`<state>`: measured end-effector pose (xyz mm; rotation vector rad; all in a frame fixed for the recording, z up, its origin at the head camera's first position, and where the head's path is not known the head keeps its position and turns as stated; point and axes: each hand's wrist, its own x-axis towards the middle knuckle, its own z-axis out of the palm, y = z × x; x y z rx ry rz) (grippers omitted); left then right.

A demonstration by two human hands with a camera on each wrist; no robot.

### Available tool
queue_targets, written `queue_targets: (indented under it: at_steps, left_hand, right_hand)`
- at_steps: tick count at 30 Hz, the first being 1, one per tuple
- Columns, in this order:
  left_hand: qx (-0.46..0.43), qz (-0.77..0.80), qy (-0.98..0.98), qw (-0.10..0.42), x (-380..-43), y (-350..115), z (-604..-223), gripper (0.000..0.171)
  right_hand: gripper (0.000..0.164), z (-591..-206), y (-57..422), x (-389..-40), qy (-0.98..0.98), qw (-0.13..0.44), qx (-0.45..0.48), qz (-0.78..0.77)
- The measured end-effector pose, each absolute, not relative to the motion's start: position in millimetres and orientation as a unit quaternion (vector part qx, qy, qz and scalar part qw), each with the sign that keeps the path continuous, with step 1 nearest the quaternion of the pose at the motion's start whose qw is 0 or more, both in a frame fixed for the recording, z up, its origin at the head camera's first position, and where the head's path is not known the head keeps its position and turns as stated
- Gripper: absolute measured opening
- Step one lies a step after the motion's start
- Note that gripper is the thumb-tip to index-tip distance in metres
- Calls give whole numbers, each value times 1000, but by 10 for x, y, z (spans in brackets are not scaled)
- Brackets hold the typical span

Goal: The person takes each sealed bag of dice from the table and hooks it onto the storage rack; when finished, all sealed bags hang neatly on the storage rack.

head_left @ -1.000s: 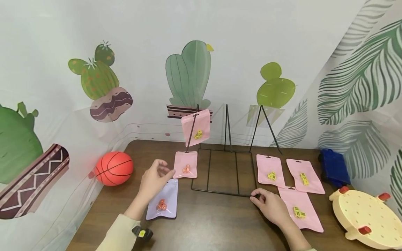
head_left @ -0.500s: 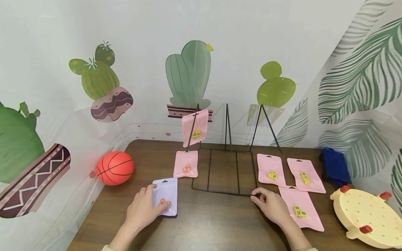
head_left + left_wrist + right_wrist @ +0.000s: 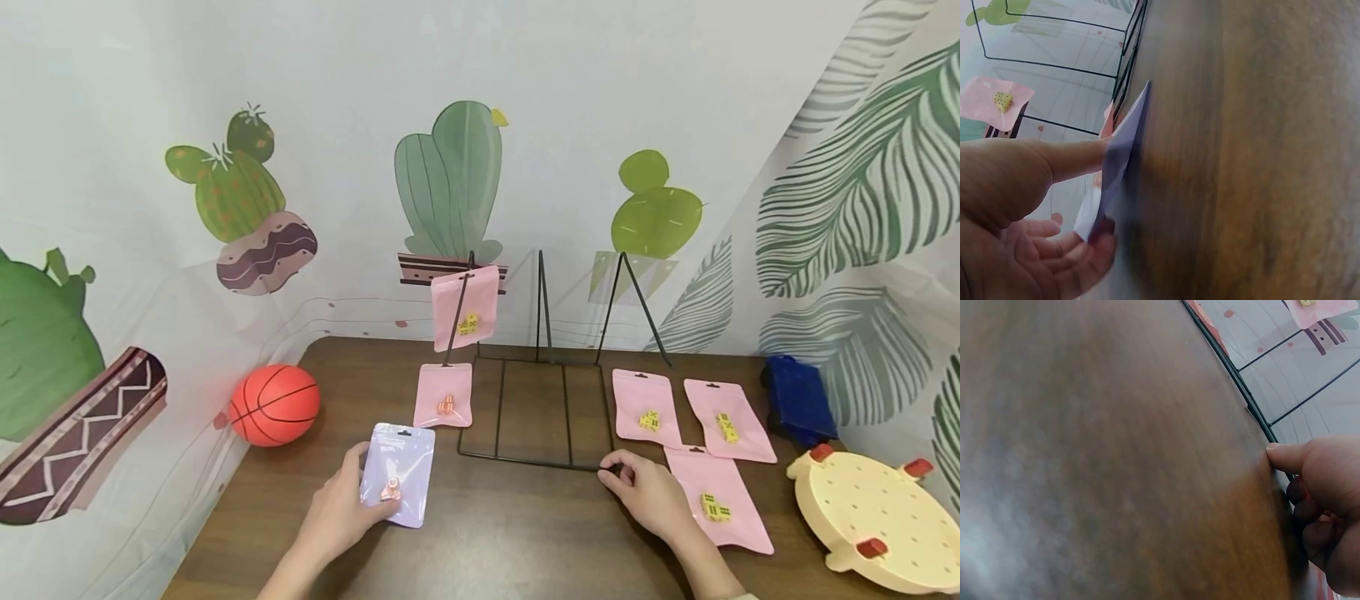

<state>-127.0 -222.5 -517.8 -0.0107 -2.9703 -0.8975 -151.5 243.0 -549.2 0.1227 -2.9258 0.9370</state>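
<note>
My left hand (image 3: 337, 507) grips a lilac zip pouch (image 3: 408, 458) with orange dice in it, thumb on the front and fingers behind its left edge. In the left wrist view the pouch (image 3: 1124, 147) stands tilted off the table. At the front right corner of a black wire rack (image 3: 517, 458), my right hand (image 3: 651, 493) pinches the frame between thumb and curled fingers. A pink pouch with yellow dice (image 3: 465, 304) hangs on the rack's left prong. Below it lies a pink pouch with orange dice (image 3: 431, 383).
Several pink pouches with yellow dice, among them one pouch (image 3: 645, 396), lie right of the rack. A red ball (image 3: 274, 406) sits at the left edge. A blue toy cart (image 3: 799, 400) and a cream disc with red pegs (image 3: 885, 517) stand at the right.
My left hand has come down from beside the pink pouch, taken hold of the lilac pouch and lifted it slightly off the table. The right hand stays at the rack's corner.
</note>
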Motion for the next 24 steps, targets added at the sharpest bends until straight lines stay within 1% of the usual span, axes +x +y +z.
queue_targets:
  at_steps: [6,10,13,18,20,22,24]
  left_hand:
    - [-8,-346,-938,-4,-1270,-2241,-5137,99]
    - [-7,-362,-932,-7,-1256,-2239,-5121,92]
    - [-6,-380,-925,-9,-1242,-2228,-5105,76]
    - [-3,-407,-913,-19,-1220,-2210,-5089,35]
    - [-2,-417,-908,-24,-1217,-2206,-5087,21]
    - [-4,-428,-903,-31,-1214,-2203,-5084,14]
    - [-11,-439,-898,-37,-1208,-2202,-5081,11]
  right_hand:
    - [8,-5491,2432,-1519,-951,36,42,304]
    - [8,-5487,2431,-1519,-952,38,45,302]
    - [8,-5484,2431,-1517,-952,41,45,301]
    - [8,-5483,2429,-1513,-952,38,44,301]
    - [8,-5486,2428,-1513,-951,37,43,303]
    - [8,-5491,2427,-1514,-951,37,42,303]
    - [8,-5497,2427,-1515,-952,37,41,302]
